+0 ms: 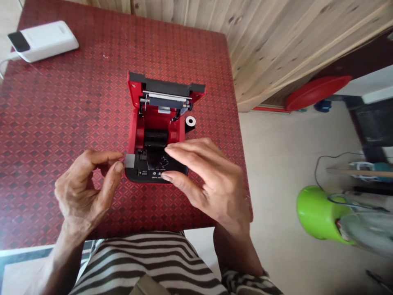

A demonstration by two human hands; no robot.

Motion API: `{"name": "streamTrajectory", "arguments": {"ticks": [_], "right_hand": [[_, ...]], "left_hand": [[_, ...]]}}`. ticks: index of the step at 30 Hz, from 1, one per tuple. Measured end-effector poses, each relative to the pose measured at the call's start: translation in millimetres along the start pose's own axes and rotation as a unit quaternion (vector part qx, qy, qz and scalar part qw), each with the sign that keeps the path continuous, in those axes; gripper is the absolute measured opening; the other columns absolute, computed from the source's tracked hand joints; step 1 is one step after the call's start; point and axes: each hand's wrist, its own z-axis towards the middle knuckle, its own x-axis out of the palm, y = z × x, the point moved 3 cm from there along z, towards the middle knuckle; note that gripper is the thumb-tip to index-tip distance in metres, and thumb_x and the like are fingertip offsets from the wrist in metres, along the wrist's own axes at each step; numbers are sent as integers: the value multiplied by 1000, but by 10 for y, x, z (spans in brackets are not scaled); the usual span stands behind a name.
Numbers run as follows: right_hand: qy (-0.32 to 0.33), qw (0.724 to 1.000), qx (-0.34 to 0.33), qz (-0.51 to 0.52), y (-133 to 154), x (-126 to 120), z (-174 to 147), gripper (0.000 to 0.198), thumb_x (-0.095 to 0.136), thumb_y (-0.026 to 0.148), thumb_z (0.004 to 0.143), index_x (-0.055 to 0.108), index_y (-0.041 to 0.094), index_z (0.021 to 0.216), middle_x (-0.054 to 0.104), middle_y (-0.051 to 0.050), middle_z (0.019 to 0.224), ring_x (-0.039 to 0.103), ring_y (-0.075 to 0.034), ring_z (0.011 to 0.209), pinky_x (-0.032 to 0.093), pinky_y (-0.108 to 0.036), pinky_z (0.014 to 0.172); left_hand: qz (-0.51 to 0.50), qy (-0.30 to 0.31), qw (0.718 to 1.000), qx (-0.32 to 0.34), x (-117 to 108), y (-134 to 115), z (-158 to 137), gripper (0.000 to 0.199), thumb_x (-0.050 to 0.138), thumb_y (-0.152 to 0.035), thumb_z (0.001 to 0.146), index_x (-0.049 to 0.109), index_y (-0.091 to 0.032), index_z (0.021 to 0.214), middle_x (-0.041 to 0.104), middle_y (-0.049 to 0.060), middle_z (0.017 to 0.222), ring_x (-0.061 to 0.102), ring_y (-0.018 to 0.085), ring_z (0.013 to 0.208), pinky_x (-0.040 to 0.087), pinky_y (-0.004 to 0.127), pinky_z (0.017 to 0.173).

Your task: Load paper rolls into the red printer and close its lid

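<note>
A small red and black printer stands on the table with its lid raised. Inside lies a black roll, and a glossy dark film stretches from it over the front panel. My left hand pinches a small translucent grey film piece between thumb and forefinger, at the printer's front left corner. Over the right front of the printer is my right hand, its thumb and fingers apart beside the dark film; whether the fingertips touch it I cannot tell. A small roll with a white core end sits behind the printer's right side.
The table has a red patterned cover. A white power bank with a cable lies at its far left. Wooden panelling borders the back. On the floor to the right are a green bucket and a red round object.
</note>
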Motion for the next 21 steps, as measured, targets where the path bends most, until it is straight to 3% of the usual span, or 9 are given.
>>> {"name": "streamTrajectory", "arguments": {"ticks": [6,9,11,13,19,21], "right_hand": [[-199,977,65,-45,-6,-267,-159,23,73,22,100,81,38,115,83,0,99,78,-25,87,63,-46,83],[-271,946,147,-98,-144,-370,-137,21,69,33,104,77,37,123,80,-4,116,78,-26,100,63,-45,87],[-268,940,185,-104,-300,-403,-35,35,66,41,105,67,36,140,72,-9,140,74,-28,122,64,-47,96],[-224,953,190,-68,-460,-393,130,49,67,46,104,57,32,150,62,-14,156,67,-29,138,62,-48,106],[-126,978,164,17,-600,-228,551,53,58,41,110,42,24,157,55,-19,165,64,-21,144,57,-39,115],[-114,978,171,23,-575,-184,591,51,53,40,112,39,20,158,56,-21,164,63,-20,145,56,-35,115]], "left_hand": [[2,-7,1000,-21,9,40,14,16,78,-22,93,79,-27,108,77,-1,87,68,17,74,54,38,70],[-13,-18,1000,-15,22,62,53,19,78,-22,93,78,-26,111,76,-1,89,69,17,77,55,38,73],[-21,-15,1000,-16,39,79,86,23,78,-26,93,77,-25,116,76,2,95,71,18,80,57,39,76],[-18,8,1000,-13,63,84,127,31,79,-30,92,75,-24,122,76,4,102,71,19,84,59,40,79],[-4,30,999,34,111,59,522,46,79,-40,94,70,-20,134,74,9,121,72,21,104,61,37,90],[-32,70,996,34,162,64,760,56,73,-45,99,64,-14,144,72,12,133,73,21,114,61,34,93]]}}
